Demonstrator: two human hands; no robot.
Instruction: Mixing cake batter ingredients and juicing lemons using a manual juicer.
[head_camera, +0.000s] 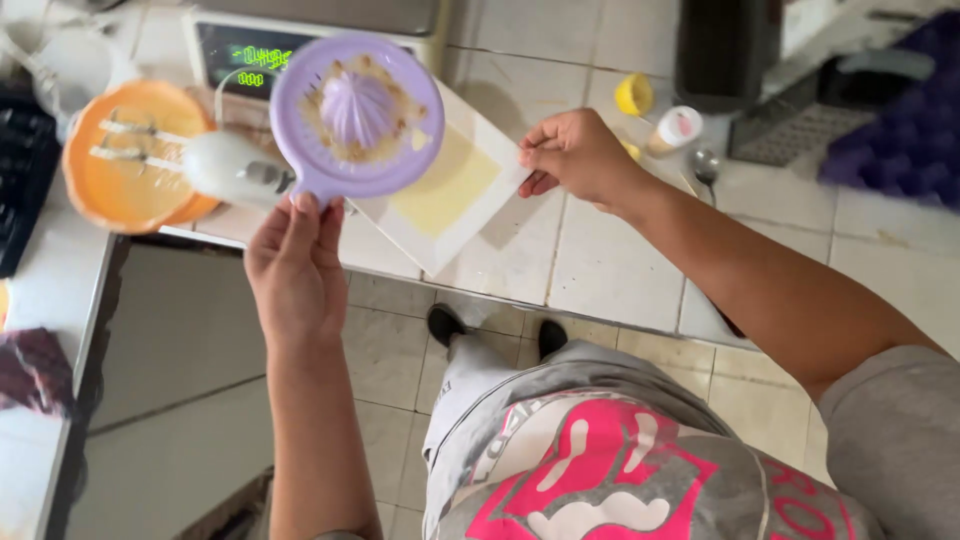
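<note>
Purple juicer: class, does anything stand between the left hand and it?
No. The left hand already holds the purple juicer by its handle, lifted over the white dish, which the right hand grips.

orange bowl (125, 160) w/ white hand mixer (235, 170), digital scale (245, 50), yellow cap (633, 94), spoon (705, 165)

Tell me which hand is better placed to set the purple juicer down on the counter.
Left. The left hand already grips the handle of the purple juicer and holds it above the tiled counter. The right hand is occupied, pinching the corner of the white container of pale yellow liquid.
</note>
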